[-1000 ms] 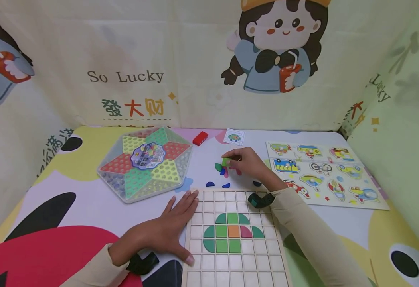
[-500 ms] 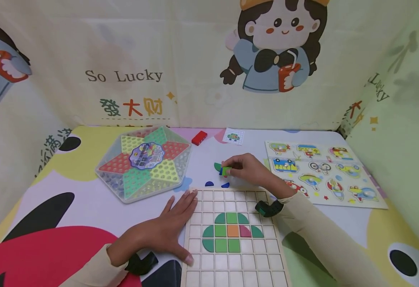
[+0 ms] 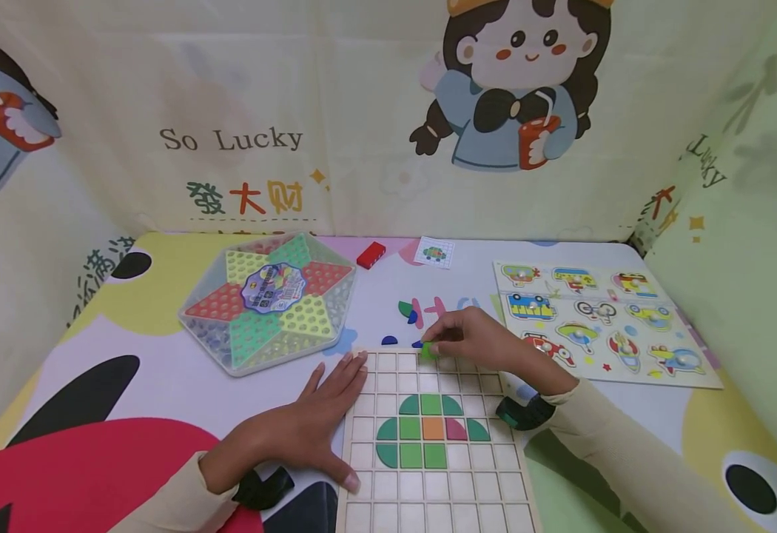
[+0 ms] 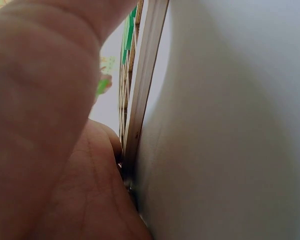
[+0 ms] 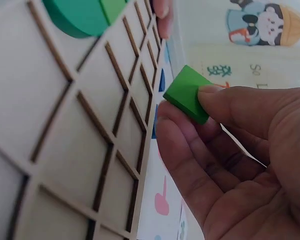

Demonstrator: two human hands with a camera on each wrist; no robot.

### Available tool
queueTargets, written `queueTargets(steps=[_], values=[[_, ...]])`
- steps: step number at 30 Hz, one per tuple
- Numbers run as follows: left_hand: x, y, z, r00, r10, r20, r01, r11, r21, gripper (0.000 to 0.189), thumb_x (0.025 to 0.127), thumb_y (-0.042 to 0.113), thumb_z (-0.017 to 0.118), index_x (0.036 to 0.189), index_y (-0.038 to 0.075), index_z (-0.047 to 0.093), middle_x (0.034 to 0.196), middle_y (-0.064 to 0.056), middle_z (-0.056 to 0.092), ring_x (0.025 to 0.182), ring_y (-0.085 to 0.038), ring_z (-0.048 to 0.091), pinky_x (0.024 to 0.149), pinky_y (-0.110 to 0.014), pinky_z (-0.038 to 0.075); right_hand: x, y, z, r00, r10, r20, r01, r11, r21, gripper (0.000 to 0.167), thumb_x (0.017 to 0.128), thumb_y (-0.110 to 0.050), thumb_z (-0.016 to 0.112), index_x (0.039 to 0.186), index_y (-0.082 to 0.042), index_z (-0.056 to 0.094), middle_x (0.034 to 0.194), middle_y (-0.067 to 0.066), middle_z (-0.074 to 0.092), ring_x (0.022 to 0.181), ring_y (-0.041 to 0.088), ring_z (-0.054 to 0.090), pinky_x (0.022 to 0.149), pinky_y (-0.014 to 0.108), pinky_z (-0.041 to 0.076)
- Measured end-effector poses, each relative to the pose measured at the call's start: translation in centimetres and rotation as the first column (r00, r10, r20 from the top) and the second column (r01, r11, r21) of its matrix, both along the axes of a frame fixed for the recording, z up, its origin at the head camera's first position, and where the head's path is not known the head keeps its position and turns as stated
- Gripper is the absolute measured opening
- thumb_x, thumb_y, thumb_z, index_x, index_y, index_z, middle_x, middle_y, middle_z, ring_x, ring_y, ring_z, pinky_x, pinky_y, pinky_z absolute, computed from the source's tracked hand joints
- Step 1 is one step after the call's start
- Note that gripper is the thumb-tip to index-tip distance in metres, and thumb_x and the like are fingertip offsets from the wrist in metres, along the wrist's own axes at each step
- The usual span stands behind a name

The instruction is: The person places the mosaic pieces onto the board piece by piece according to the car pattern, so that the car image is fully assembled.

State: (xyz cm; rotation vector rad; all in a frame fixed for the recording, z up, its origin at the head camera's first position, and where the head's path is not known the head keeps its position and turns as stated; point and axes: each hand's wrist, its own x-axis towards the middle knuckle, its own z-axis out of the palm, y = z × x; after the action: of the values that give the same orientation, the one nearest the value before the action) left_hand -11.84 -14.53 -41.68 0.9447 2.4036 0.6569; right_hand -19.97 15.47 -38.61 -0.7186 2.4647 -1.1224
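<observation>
Between thumb and fingers my right hand (image 3: 471, 339) pinches a light green square tile (image 5: 186, 94), held above the far edge of a wooden grid board (image 3: 422, 381). My left hand (image 3: 308, 422) lies with fingers spread along the board's left edge, thumb at its lower left side. On the board, green squares (image 3: 411, 455), dark green rounded pieces (image 3: 387, 454), an orange square (image 3: 432, 429) and a pink rounded piece (image 3: 456, 429) form a cluster. Blue half-round pieces (image 3: 389, 340) and a dark green piece (image 3: 405, 308) lie on the table beyond the board.
A small pattern card (image 3: 435, 253) and a red block (image 3: 371, 255) lie at the back. To the left is a hexagonal peg-hole game board (image 3: 322, 326) with a star design. A picture puzzle board (image 3: 601, 363) with vehicles lies to the right.
My right hand has carried the green square tile from the loose pieces toward me, to the board's far edge. The left hand has stayed in place.
</observation>
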Motion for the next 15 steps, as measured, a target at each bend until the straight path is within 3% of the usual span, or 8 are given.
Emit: queueTargets(steps=[7, 15], values=[[0.0, 0.0, -0.1, 1.000, -0.005, -0.003, 0.005, 1.000, 0.001, 0.133, 0.066, 0.071, 0.075, 0.156, 0.006, 0.001, 0.162, -0.003, -0.012, 0.145, -0.021, -0.018, 0.109, -0.056, -0.013, 1.6, 0.6, 0.6, 0.998, 0.061, 0.029, -0.060, 0.998, -0.011, 0.013, 0.090, -0.006, 0.069, 0.102, -0.007, 0.074, 0.101, -0.002, 0.071, 0.093, 0.017, 0.063, 0.080, 0.029, 0.052], [0.0, 0.0, 0.0, 1.000, -0.004, -0.002, 0.004, 1.000, 0.001, 0.133, 0.066, 0.070, 0.075, 0.156, 0.007, 0.001, 0.162, -0.003, -0.013, 0.145, -0.021, -0.018, 0.109, -0.057, -0.013, 3.2, 0.9, 0.3, 0.989, 0.127, 0.080, -0.124, 0.991, -0.042, 0.013, 0.090, -0.006, 0.069, 0.102, -0.010, 0.075, 0.097, -0.006, 0.070, 0.085, 0.015, 0.063, 0.079, 0.028, 0.053]])
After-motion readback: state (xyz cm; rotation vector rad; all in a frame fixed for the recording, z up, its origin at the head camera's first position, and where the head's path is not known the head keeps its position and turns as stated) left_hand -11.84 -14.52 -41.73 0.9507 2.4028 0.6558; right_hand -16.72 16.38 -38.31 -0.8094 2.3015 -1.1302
